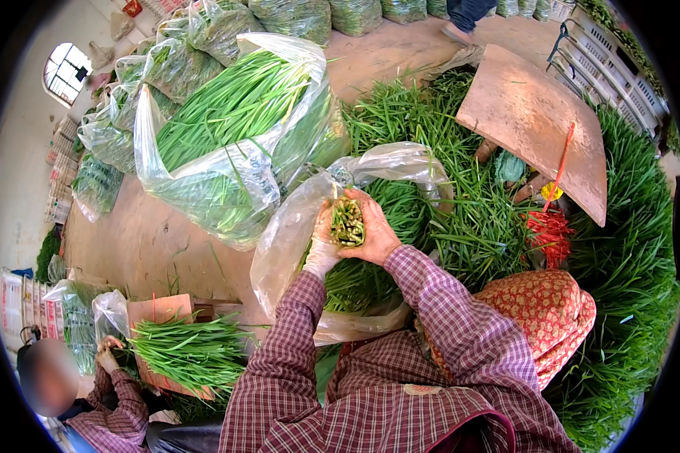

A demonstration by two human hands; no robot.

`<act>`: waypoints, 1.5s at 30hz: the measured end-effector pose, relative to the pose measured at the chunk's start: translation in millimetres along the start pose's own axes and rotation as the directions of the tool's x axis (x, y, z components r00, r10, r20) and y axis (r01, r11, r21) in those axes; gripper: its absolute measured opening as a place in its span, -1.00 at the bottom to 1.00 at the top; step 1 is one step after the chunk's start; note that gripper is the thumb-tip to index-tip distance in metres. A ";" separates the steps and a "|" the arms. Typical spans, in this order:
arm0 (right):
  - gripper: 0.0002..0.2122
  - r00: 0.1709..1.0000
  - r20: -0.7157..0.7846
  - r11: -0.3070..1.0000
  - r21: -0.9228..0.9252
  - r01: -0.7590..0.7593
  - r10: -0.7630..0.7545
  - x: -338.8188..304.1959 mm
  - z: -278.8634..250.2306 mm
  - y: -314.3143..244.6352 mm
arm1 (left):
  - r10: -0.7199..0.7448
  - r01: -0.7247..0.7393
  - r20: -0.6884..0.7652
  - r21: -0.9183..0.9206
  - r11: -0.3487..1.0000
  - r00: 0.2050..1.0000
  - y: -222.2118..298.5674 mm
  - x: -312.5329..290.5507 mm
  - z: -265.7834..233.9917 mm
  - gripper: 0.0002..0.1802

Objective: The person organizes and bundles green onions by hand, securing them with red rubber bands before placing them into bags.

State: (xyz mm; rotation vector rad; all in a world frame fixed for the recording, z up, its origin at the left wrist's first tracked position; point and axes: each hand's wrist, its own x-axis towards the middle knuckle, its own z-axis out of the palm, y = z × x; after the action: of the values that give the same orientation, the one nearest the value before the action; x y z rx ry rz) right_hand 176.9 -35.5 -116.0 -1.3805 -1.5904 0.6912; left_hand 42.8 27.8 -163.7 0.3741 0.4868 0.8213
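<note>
Both my hands are wrapped round a bundle of garlic chives [347, 221], its pale cut ends facing up. My left hand [325, 235], with a whitish covering at the palm and wrist, presses from the left side. My right hand [376, 232], bare, closes round the right side. Beneath them lies a see-through plastic bag [276, 260], its mouth wide, with more green chives [400, 208] inside. The lower part of the held bundle is hidden behind my hands and sleeves.
A large plastic bag [147, 155] of chives stands ahead on the left, with several filled bags [355, 15] behind. Right are loose chives [461, 219], a tilted board [536, 121] and red ties [549, 238]. At lower left a person [113, 408] works beside a chive-covered board [162, 309].
</note>
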 end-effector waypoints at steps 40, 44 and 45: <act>-0.53 0.885 -0.307 0.815 0.566 -0.126 0.350 11.9 -32.1 13.1 | 0.262 -0.346 0.388 0.918 -0.193 0.884 -14.6 -68.6 13.4 0.10; -0.52 0.908 -0.273 0.859 0.489 -0.155 0.319 12.3 -27.7 11.6 | 0.273 -0.479 0.476 0.876 -0.062 0.836 -8.7 -68.5 52.8 -0.31; -0.51 0.906 -0.288 0.848 0.515 -0.125 0.309 12.2 -26.3 11.8 | 0.272 -0.505 0.506 0.859 -0.079 0.818 -12.1 -65.9 50.2 -0.46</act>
State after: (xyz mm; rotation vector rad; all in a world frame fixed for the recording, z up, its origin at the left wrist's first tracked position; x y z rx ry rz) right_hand 205.9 -24.8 -111.2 -1.2268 -0.8879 0.8491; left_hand 39.1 -36.9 -110.7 2.0764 0.7569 0.8797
